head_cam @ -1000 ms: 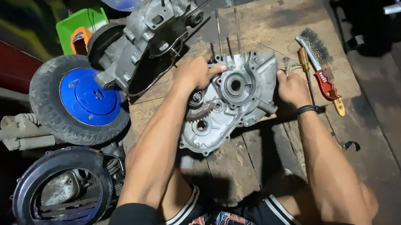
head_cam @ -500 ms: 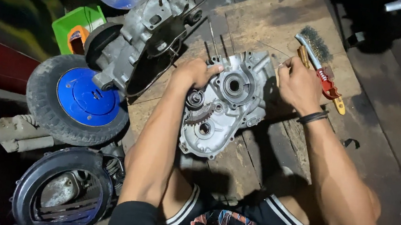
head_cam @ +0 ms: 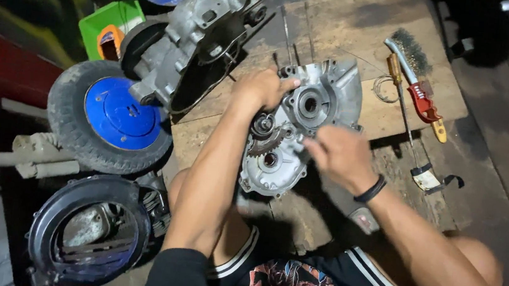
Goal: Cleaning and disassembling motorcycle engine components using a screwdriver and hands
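A grey metal engine case half (head_cam: 328, 100) lies flat on a wooden board (head_cam: 367, 29), with a toothed gear (head_cam: 265, 141) and bearing holes showing inside. My left hand (head_cam: 261, 90) rests on the case's upper left edge, fingers curled over it. My right hand (head_cam: 338, 155), with a dark band on the wrist, hovers over the lower right part of the case; its fingertips point at the inside, and I cannot make out anything held in them.
A second engine casing (head_cam: 207, 27) leans at the upper left beside a small wheel with a blue hub (head_cam: 109, 115). A dark round fan cover (head_cam: 91, 230) lies below. A wire brush (head_cam: 406, 52), red-handled tool (head_cam: 424, 99) and screwdriver (head_cam: 398, 92) lie to the right.
My right hand left the case's right edge and moved down and left over its lower part. The left hand stayed on the upper left edge.
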